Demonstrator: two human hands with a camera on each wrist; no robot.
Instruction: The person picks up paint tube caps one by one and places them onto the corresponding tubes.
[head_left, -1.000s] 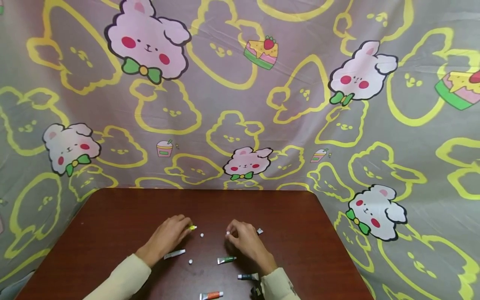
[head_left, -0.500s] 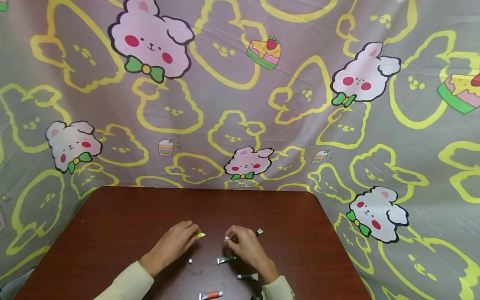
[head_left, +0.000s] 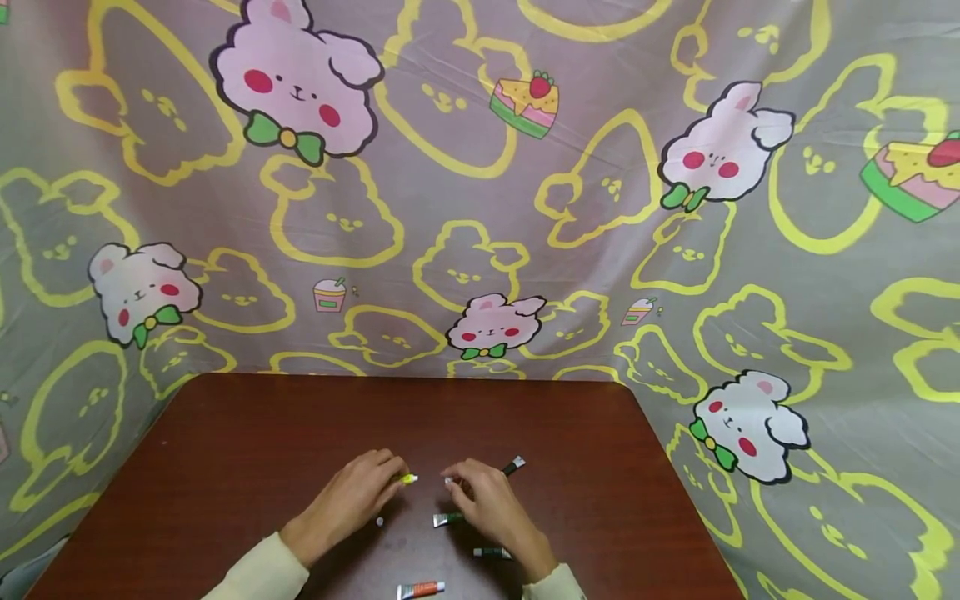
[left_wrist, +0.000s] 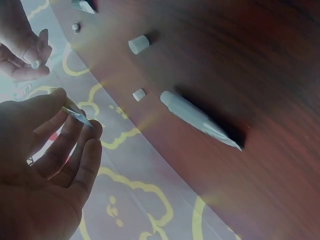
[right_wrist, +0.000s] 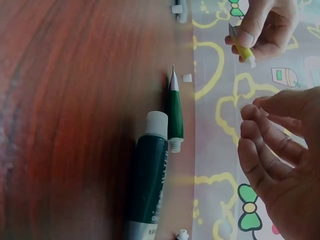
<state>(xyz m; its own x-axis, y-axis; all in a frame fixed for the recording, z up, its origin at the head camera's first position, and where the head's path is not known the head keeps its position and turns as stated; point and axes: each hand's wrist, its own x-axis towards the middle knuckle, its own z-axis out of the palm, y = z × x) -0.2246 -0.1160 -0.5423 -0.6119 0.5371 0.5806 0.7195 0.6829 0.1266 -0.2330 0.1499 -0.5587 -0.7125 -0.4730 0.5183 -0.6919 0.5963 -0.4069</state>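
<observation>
— What does your left hand (head_left: 352, 500) hold?
— You pinch the yellow tube (head_left: 407, 478) above the table (head_left: 225, 433), left of the green tube (head_left: 448, 519).
— And the right hand (head_left: 487, 500)?
— Its fingertips pinch a white cap (head_left: 447, 481), just right of the yellow tube.

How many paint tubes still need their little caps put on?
One looks capped: the dark green tube. In hand: the left hand holds the yellow tube while the right hand pinches a white cap. The green tube still lies open; other tubes are unclear.
</observation>
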